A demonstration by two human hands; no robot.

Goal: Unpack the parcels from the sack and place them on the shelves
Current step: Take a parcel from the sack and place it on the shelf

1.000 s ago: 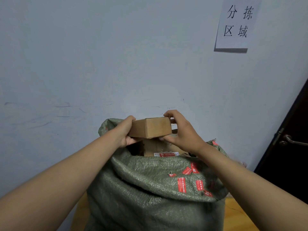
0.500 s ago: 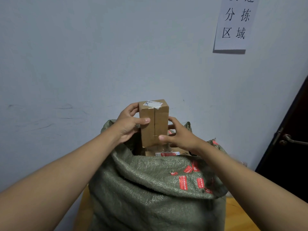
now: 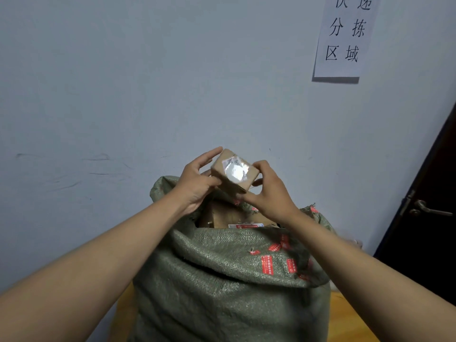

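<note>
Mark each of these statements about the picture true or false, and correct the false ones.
1. Both hands hold one small cardboard box above the sack. True: the left hand and right hand each have a grip on it.
2. The sack is empty. False: more cardboard parcels show in its open mouth.
3. The face of the box turned to the camera carries a shiny taped label. True.
4. The sack is bright blue. False: it is grey-green woven cloth with red stickers.
5. A paper sign hangs on the wall at upper right. True.
6. The door on the right has no handle. False: a metal lever handle shows.
</note>
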